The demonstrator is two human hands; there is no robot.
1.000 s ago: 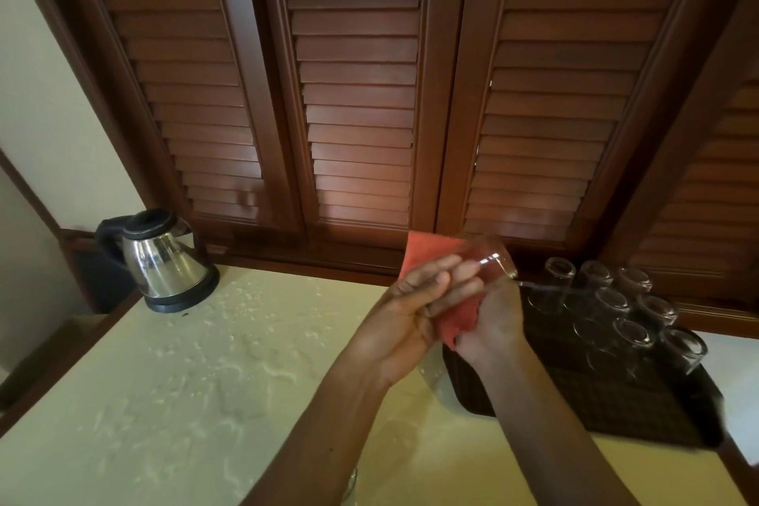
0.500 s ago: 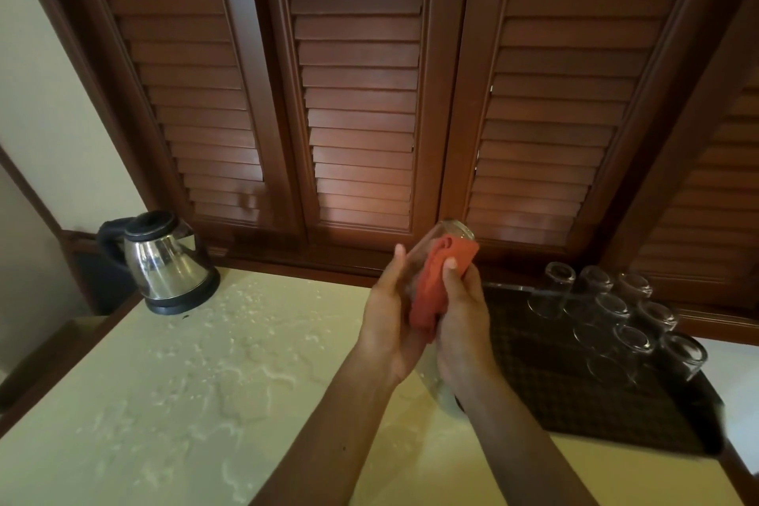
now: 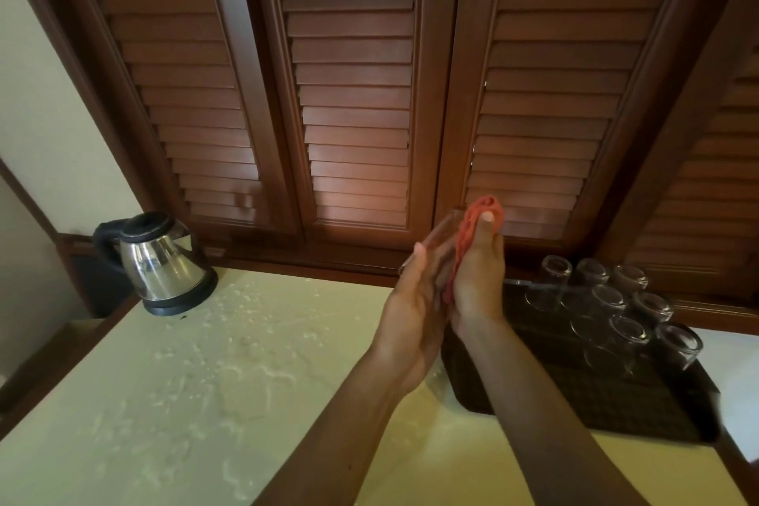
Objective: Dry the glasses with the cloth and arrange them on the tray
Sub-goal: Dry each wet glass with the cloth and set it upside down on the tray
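Observation:
I hold a clear glass (image 3: 445,236) upright between my two hands above the counter. My left hand (image 3: 415,312) presses its palm and straight fingers against the glass's left side. My right hand (image 3: 478,279) grips an orange cloth (image 3: 482,214) and pushes it against the glass's right side and top. To the right lies a dark tray (image 3: 640,403) with several clear glasses (image 3: 608,304) standing upside down in rows at its far end.
A steel electric kettle (image 3: 158,263) stands at the counter's back left. Water drops and puddles (image 3: 230,366) cover the pale countertop. Dark louvred wooden shutters (image 3: 353,94) rise behind the counter. The tray's near half shows bare weave.
The glass went from lying sideways with its mouth to the right to standing upright. Both hands rose slightly, and the cloth moved up over the glass's top.

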